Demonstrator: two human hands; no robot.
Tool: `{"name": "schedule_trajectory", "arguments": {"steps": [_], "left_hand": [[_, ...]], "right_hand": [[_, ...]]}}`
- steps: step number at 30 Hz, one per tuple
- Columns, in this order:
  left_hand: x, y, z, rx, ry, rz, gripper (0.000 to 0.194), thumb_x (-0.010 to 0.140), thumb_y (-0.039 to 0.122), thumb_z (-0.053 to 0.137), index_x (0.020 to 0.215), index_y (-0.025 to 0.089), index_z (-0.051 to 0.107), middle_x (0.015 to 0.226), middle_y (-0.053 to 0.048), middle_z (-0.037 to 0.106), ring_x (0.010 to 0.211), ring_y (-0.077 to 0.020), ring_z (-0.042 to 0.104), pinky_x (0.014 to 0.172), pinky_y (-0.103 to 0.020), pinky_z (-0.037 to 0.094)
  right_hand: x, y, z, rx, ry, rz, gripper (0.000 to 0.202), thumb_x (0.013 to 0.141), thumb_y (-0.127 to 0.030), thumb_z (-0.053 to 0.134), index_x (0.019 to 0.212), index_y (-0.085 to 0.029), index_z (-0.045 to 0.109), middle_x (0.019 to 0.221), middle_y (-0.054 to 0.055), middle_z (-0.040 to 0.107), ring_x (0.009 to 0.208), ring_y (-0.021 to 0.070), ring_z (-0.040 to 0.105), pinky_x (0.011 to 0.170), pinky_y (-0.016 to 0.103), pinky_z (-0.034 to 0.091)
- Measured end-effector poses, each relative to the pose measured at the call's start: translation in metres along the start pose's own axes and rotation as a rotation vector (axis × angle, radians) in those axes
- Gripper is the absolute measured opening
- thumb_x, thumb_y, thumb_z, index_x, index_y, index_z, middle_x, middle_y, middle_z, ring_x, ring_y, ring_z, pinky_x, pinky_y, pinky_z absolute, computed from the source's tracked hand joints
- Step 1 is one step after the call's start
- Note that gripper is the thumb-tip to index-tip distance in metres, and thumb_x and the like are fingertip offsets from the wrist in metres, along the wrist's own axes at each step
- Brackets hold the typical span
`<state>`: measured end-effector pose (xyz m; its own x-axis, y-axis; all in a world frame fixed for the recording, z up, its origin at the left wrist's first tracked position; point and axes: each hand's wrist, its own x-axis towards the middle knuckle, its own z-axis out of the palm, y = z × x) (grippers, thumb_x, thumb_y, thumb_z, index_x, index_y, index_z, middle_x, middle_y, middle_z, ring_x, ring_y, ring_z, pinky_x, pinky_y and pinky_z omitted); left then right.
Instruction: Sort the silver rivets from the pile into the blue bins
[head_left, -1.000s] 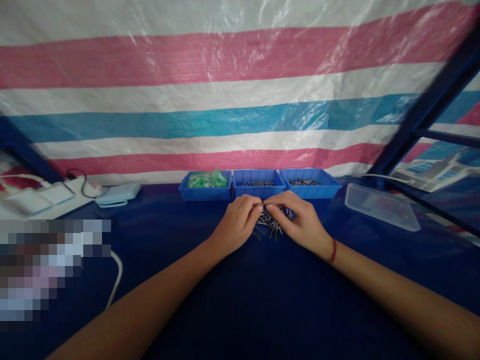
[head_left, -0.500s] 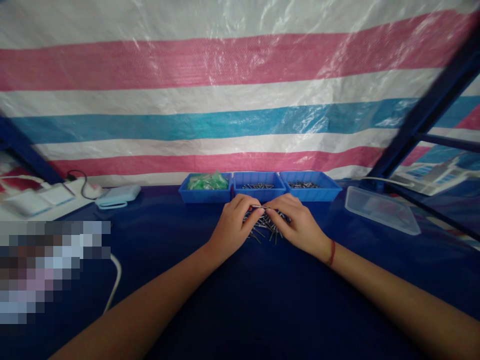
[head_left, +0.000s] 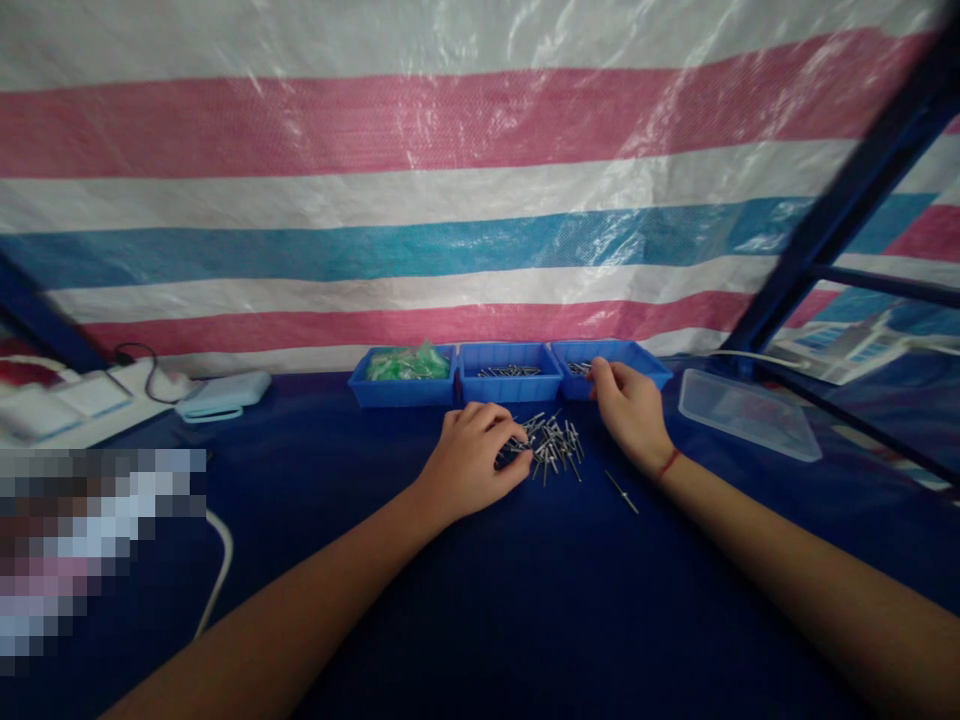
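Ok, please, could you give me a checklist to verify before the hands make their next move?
1. Left hand at the pile of metal pins: ok.
2. Right hand empty: cannot tell, fingertips unclear.
3. All table pins gathered together: not ok, a single pin lies apart.
4. Right blue bin fully visible: not ok, the right hand covers part.
5. Middle blue bin upright: ok.

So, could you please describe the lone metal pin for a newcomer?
Over the dark blue table, find the right hand and its red wristband. Left of that, slightly nearer, lies the slim metal pin, alone, apart from the pile of pins.
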<state>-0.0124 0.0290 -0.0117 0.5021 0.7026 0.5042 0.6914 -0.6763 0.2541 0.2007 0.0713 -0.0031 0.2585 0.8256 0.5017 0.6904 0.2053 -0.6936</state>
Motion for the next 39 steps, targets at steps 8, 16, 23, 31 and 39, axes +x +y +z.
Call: {"name": "schedule_trajectory", "arguments": {"steps": [8, 16, 23, 31, 39], "left_hand": [[-0.001, -0.001, 0.002, 0.085, -0.021, -0.046, 0.013, 0.077, 0.021, 0.056, 0.089, 0.02, 0.059, 0.1, -0.004, 0.061, 0.096, -0.0232, 0.052, 0.079, -0.039, 0.038], [0.0, 0.0, 0.002, 0.117, -0.081, -0.122, 0.01, 0.078, 0.026, 0.055, 0.085, 0.02, 0.058, 0.096, -0.005, 0.06, 0.095, -0.0254, 0.05, 0.077, -0.041, 0.039], [-0.001, -0.003, 0.005, 0.091, -0.056, -0.103, 0.016, 0.086, 0.03, 0.051, 0.089, 0.021, 0.063, 0.1, -0.004, 0.06, 0.096, -0.0238, 0.05, 0.079, -0.041, 0.039], [0.003, -0.007, 0.007, 0.041, -0.056, -0.198, 0.014, 0.083, 0.034, 0.057, 0.086, 0.026, 0.068, 0.097, -0.003, 0.06, 0.095, -0.0239, 0.05, 0.079, -0.041, 0.038], [0.003, -0.003, 0.001, -0.003, 0.098, -0.18, 0.012, 0.088, 0.024, 0.049, 0.086, 0.022, 0.06, 0.088, 0.0, 0.064, 0.086, -0.0189, 0.054, 0.078, -0.035, 0.036]], "right_hand": [[-0.018, -0.016, 0.004, 0.004, -0.101, -0.219, 0.039, 0.09, -0.041, 0.04, 0.066, -0.017, 0.06, 0.054, 0.0, 0.054, 0.05, 0.0139, 0.05, 0.052, 0.027, 0.033], [-0.024, -0.02, 0.004, -0.001, -0.17, -0.335, 0.036, 0.089, -0.037, 0.044, 0.06, -0.018, 0.055, 0.052, -0.002, 0.051, 0.048, 0.0117, 0.046, 0.05, 0.026, 0.033], [-0.027, -0.024, 0.005, -0.002, -0.219, -0.387, 0.035, 0.088, -0.035, 0.043, 0.058, -0.019, 0.05, 0.051, -0.003, 0.048, 0.048, 0.0107, 0.045, 0.051, 0.025, 0.032], [-0.032, -0.024, 0.01, -0.001, -0.303, -0.449, 0.033, 0.088, -0.03, 0.043, 0.059, -0.018, 0.052, 0.053, -0.002, 0.051, 0.049, 0.0109, 0.048, 0.052, 0.024, 0.033], [-0.03, -0.024, 0.009, 0.055, -0.391, -0.692, 0.011, 0.081, -0.023, 0.055, 0.088, -0.018, 0.063, 0.078, 0.004, 0.064, 0.073, 0.0175, 0.057, 0.072, 0.032, 0.044]]}}
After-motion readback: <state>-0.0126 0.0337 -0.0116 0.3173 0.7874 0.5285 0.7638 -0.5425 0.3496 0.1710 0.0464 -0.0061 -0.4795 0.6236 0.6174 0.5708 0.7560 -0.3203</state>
